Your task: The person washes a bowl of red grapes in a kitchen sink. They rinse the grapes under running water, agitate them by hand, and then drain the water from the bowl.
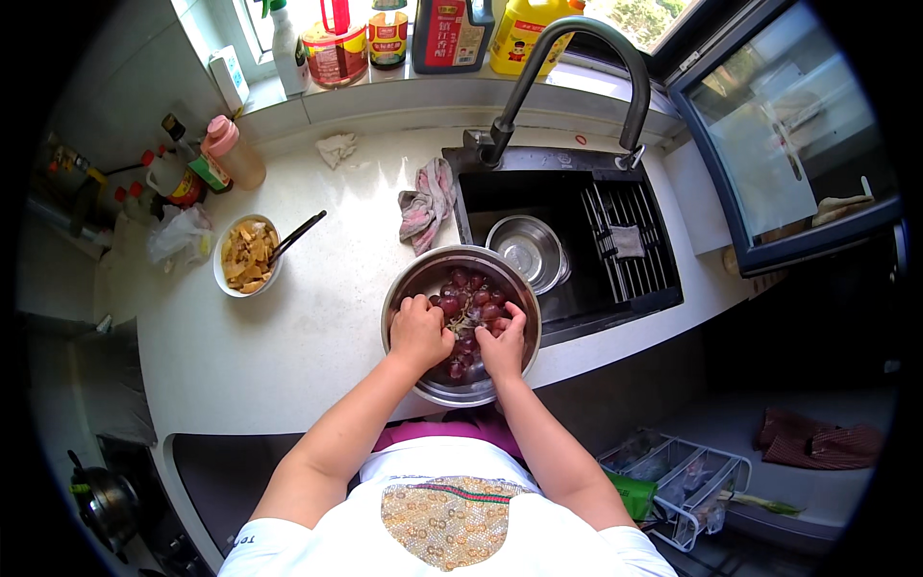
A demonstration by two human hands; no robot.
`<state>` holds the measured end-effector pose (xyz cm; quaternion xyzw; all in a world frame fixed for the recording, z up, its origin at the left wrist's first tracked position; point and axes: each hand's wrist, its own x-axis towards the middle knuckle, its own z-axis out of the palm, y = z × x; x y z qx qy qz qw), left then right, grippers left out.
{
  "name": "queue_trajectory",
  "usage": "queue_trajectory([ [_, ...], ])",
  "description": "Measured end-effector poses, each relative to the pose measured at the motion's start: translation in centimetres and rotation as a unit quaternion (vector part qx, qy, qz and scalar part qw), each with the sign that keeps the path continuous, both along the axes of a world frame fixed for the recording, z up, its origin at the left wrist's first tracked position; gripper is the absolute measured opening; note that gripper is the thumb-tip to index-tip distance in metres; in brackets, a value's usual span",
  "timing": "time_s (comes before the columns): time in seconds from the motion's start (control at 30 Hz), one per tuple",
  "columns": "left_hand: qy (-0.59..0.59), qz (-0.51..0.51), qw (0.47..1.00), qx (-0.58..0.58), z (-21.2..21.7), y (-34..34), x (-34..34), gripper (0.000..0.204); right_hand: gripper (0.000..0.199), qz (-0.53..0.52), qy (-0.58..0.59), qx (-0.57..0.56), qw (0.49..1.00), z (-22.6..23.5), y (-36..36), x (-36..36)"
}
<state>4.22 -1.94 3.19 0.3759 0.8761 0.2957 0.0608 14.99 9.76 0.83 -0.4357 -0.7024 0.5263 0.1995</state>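
Note:
A bunch of dark red grapes [461, 300] with pale stems lies in a steel bowl [395, 288] at the counter's front edge, beside the sink. Over the bowl's left part, my left hand [420, 332] is closed, its fingers curled down and its thumb near the stems; whatever it grips is hidden. My right hand [503, 346] reaches in from the right, thumb and bent fingers around a grape by the stems. Some grapes show below and between the two hands.
Right of the bowl, a black sink [615, 313] holds a smaller steel bowl [526, 248] and a rack [646, 240]; a dark faucet [639, 82] arches above. A pink-grey cloth [428, 204] lies left of the sink. Farther left stands a food bowl [248, 255] with chopsticks [300, 236].

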Motion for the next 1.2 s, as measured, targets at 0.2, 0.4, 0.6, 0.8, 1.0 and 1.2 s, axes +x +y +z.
queue_trajectory([
  [0.2,-0.006,-0.013,1.000,0.000,-0.2,0.1,0.4,0.015,0.057,0.033,-0.013,0.067,0.997,-2.0,0.6,0.4],
  [0.4,-0.053,0.003,0.998,0.032,-1.1,0.0,-0.2,0.017,0.065,-0.029,-0.060,-0.124,0.990,2.5,0.1,-0.3],
  [0.6,-0.165,0.023,0.986,0.015,-2.0,0.3,-0.6,0.018,0.072,-0.055,-0.030,-0.267,0.962,-1.1,-2.0,0.6],
  [0.8,-0.213,0.024,0.977,0.012,-1.9,0.1,-1.4,0.021,0.026,-0.015,-0.003,-0.424,0.906,1.7,-1.5,-0.4],
  [1.0,-0.217,0.021,0.976,0.002,-1.3,0.3,-0.8,0.020,0.018,0.008,0.029,-0.367,0.930,0.3,-1.0,0.3],
  [1.2,-0.186,0.024,0.982,0.010,-1.5,0.1,-0.8,0.019,0.026,0.043,-0.100,-0.340,0.934,2.4,-0.9,-0.1],
])
